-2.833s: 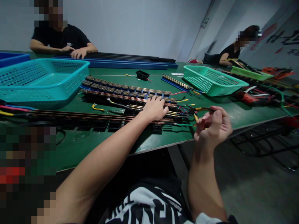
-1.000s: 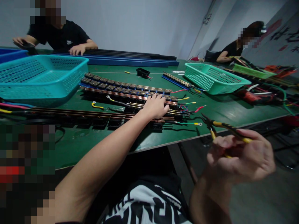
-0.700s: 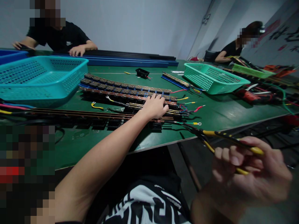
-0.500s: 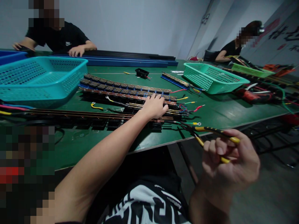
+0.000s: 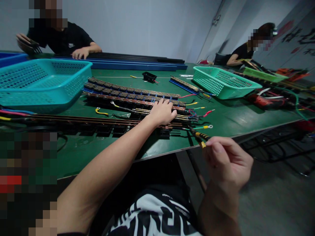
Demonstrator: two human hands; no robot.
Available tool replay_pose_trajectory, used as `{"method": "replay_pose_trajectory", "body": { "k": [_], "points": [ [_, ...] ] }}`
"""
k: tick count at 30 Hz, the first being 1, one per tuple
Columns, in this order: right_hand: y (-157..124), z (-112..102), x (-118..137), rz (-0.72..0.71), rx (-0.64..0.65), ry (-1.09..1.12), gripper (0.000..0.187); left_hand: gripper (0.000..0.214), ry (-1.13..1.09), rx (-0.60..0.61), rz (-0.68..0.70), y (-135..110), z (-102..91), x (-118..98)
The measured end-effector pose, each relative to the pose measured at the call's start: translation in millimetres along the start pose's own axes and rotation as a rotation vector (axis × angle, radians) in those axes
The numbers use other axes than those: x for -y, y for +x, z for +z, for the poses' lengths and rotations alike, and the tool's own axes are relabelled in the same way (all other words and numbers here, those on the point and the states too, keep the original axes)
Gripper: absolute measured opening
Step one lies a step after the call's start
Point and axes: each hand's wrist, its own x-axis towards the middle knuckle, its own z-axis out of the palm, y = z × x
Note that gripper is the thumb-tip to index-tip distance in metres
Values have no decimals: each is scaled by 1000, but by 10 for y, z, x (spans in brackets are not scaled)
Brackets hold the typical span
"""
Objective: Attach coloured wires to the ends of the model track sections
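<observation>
My left hand [image 5: 161, 112] lies palm down, fingers spread, on a stack of long copper-and-black rails [image 5: 128, 98] in the middle of the green table [image 5: 231, 116]. Coloured wires with ring terminals [image 5: 200, 113] fan out from the rails' right end. My right hand [image 5: 227, 160] is closed around yellow-handled pliers [image 5: 199, 135] just off the table's near edge. The pliers' dark jaws point up and left toward a green wire with a yellow ring terminal [image 5: 205, 127].
A large blue basket [image 5: 41, 83] stands at the left, a green basket [image 5: 222, 83] at the right. Blue and black rails [image 5: 137, 62] lie along the far edge in front of a person in black. Another person sits far right behind tools and cables [image 5: 273, 98].
My right hand swung the pliers out to the lower right, then came back left and closed tighter, the jaws now near the green wire. My left hand stayed put.
</observation>
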Motion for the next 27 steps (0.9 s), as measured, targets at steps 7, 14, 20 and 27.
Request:
{"method": "replay_pose_trajectory", "body": {
  "k": [7, 14, 20, 27],
  "points": [
    [-122, 2, -17, -138, 73, -195, 8, 47, -6, -6, -3, -6, 2, -9],
    [-164, 54, 37, -300, 195, -291, 12, 47, -8, -13, 0, 0, 9, -5],
    [-261, 90, -28, -347, 175, -338, 17, 46, -11, -12, -4, 0, 11, -6],
    [-374, 106, -110, -413, 142, -402, 22, 45, -19, -35, 1, 13, 34, 16]
  ]
}}
